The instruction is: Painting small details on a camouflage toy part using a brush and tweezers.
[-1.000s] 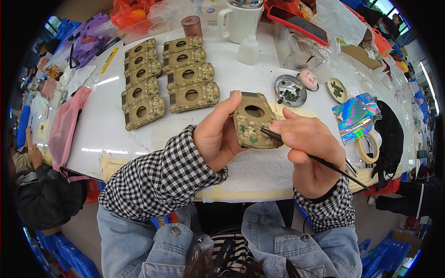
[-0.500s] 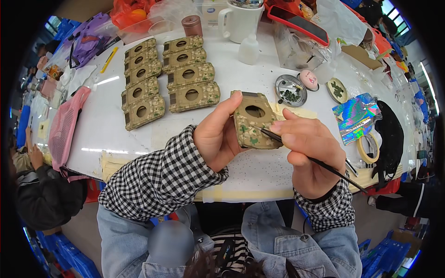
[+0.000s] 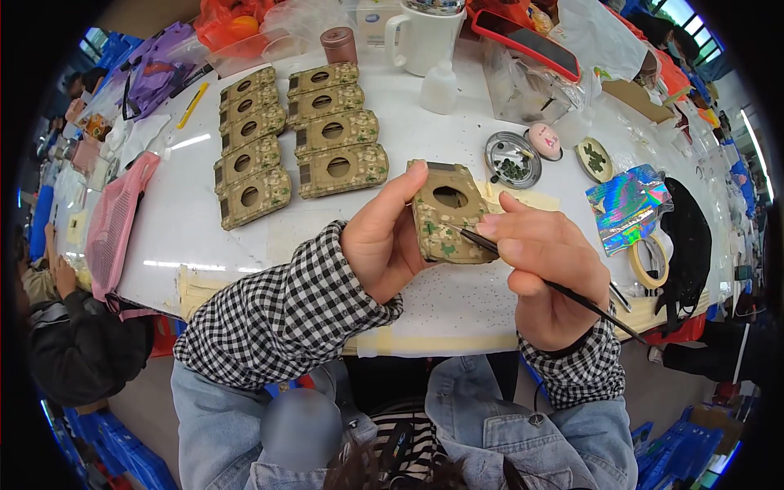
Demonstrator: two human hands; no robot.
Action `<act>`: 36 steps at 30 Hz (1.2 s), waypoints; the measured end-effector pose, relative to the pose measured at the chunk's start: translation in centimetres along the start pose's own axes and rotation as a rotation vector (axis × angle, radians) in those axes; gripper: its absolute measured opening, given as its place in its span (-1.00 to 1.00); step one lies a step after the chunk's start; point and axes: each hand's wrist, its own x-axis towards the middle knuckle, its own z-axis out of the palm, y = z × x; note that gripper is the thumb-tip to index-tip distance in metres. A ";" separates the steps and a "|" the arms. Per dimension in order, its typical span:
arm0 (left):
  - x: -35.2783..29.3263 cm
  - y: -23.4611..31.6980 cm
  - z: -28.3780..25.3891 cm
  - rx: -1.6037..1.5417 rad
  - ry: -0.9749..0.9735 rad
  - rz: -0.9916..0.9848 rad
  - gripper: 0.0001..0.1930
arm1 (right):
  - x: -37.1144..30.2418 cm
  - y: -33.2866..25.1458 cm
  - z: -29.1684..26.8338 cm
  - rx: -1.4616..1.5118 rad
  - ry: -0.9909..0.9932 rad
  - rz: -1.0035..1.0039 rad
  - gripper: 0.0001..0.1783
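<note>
steadying a camouflage hull (image 3: 439,219) above the table (image 3: 175,224), the left hand (image 3: 380,238) clasps its edge, best for a seemingly light, stiff shell; the right hand (image 3: 557,260) pinches a dark tool (image 3: 574,294).

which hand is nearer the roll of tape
Right: the right hand, holding a thin black tool, is left of the tape roll; the left hand, holding a camouflage piece, is farther left.
</note>
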 end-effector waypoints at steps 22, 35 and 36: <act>-1.7 0.6 1.0 0.036 -0.029 -0.062 -0.48 | -0.4 0.2 -0.3 0.367 0.075 0.219 -0.74; -1.8 2.8 0.3 0.313 -0.055 -0.088 -0.42 | -0.4 0.5 -0.6 0.486 0.075 0.265 -0.78; -1.7 2.9 0.2 0.321 -0.055 -0.095 -0.42 | -0.4 0.5 -0.7 0.498 0.074 0.286 -0.79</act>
